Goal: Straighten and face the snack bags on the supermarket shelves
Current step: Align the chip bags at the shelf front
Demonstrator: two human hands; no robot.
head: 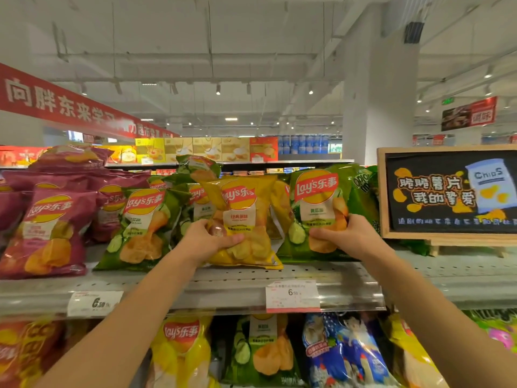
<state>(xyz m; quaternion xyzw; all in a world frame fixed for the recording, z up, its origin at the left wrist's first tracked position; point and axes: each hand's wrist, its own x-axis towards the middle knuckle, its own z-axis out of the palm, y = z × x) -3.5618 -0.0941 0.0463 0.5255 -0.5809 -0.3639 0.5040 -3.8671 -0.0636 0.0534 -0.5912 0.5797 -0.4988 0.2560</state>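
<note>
The shelf (321,275) runs under both hands, its edge carrying price tags (292,295). A chalkboard sign (450,191) stands right of the right hand (347,233), which grips a green bag (321,211) by its lower edge. The left hand (207,239) pinches a yellow bag (243,217), upright between the hands. Purple bags (47,233) lie well left.

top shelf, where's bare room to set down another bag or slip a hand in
Bare shelf runs from the green bag in the right hand to the chalkboard sign, and along the front edge. Left of the yellow bag in the left hand, bags overlap tightly.
</note>
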